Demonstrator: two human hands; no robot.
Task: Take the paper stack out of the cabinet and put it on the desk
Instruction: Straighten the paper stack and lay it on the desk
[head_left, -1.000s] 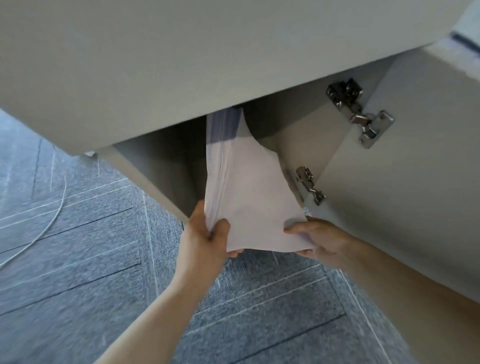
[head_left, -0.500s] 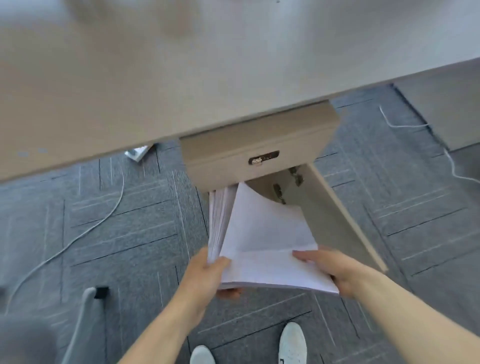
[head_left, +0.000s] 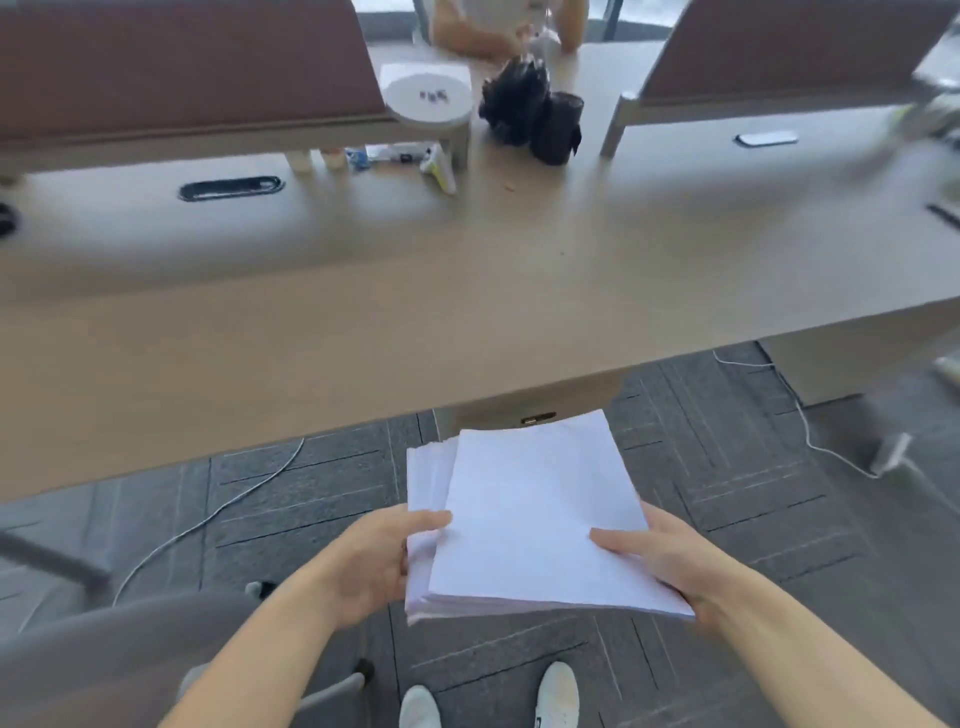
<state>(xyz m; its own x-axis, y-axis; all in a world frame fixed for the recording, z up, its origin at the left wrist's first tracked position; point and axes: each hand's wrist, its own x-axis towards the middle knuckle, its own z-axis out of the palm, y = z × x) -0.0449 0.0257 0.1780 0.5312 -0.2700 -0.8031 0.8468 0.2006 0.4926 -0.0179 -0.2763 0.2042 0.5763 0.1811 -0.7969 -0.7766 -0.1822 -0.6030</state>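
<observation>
Paper stack (head_left: 535, 519) held flat in both hands, out in front of the body and above the carpet floor (head_left: 727, 519) — not on the surface (head_left: 363, 322), whose near edge runs just beyond the stack's far corner. Left hand (head_left: 374, 561) grips the left edge, thumb on top, fingers curled beneath. Right hand (head_left: 670, 561) clasps the near right corner, thumb lying across the top sheet, remaining fingers under the stack. Sheets fan slightly at the left side; top sheet blank.

Cabinet (head_left: 524, 410) sits under the surface directly behind the stack — only its upper front and a small metal lock (head_left: 537, 417) show.

On the surface, far side: a white round container (head_left: 428, 96), a black bag (head_left: 530, 109), a dark cable slot (head_left: 231, 188). White cable (head_left: 218, 512) trails over the floor at left. Two white shoes (head_left: 556, 693) at the bottom edge.
</observation>
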